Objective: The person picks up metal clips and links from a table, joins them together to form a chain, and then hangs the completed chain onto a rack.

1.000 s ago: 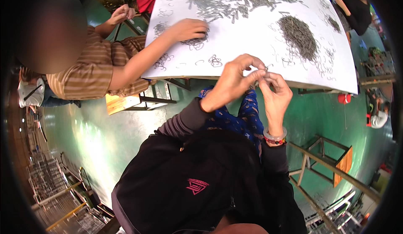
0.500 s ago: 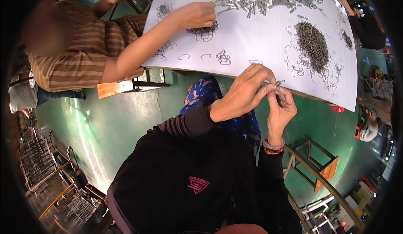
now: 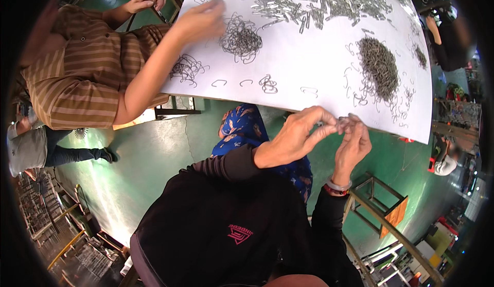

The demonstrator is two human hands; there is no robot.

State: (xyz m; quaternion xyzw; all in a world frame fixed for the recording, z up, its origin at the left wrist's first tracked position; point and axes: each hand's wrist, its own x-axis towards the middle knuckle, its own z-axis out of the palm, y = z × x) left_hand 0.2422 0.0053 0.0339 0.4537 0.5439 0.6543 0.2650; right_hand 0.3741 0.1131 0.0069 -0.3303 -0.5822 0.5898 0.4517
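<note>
My left hand (image 3: 296, 137) and my right hand (image 3: 353, 145) meet just off the table's near edge. Both have thumb and fingers pinched around a small metal piece (image 3: 340, 124), mostly covered by the fingertips, so its exact shape is unclear. On the white tabletop (image 3: 298, 55) beyond them lies a single bent-wire loop (image 3: 309, 90). Farther right is a dense heap of dark bent-wire pieces (image 3: 380, 67), with loose ones scattered around it. A small cluster of wire loops (image 3: 268, 84) rests left of my hands.
Many flat, elongated metal pieces (image 3: 319, 1) spread across the far side. At left, a co-worker in a striped shirt (image 3: 92, 66) reaches a hand (image 3: 203, 22) over the table, near a wire pile (image 3: 241, 39). A wood-topped stool (image 3: 393, 217) stands at lower right.
The co-worker's hand has moved left, off the wire pile, and now carries a thin piece. My hands remain pinched together, with finger positions slightly changed. The whole view has shifted a little.
</note>
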